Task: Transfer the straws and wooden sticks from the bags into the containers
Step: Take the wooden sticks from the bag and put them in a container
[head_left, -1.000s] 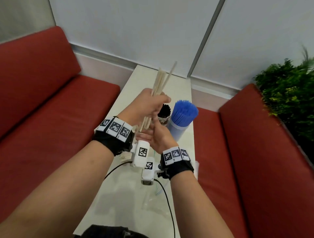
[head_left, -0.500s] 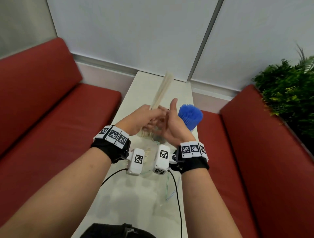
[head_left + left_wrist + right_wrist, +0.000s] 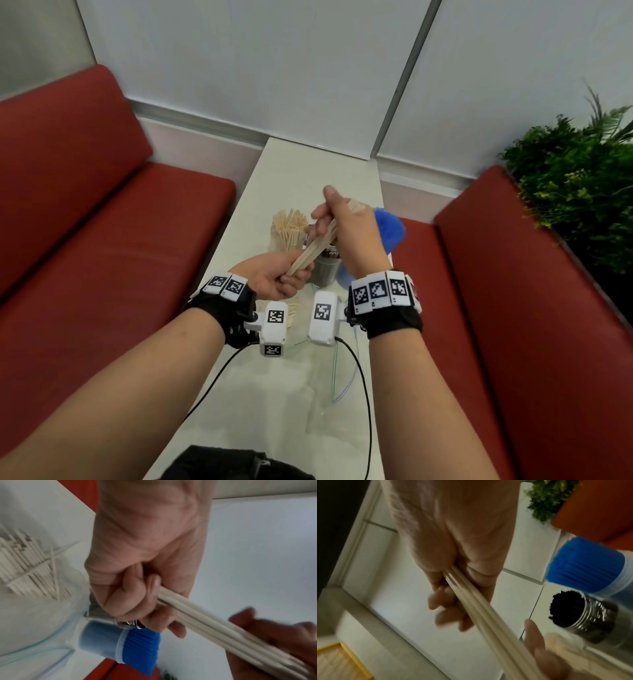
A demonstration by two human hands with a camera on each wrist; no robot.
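Observation:
A bundle of wooden sticks slants up to the right above the table. My left hand grips its lower end and my right hand grips its upper end. In the left wrist view my fingers curl round the sticks. The right wrist view shows the sticks running out of my curled right fingers. A container packed with wooden sticks stands just behind the hands. To its right are a dark jar of black straws and a cup of blue straws.
A clear bag lies on the narrow white table in front of me, with more sticks under my left wrist. Red benches flank the table. A green plant stands at the right. Cables trail from the wrist cameras.
The bundle stood upright in my left hand with my right palm open beside it. Now it is tilted lower, my left hand has dropped toward me, and my right hand has closed round the upper end.

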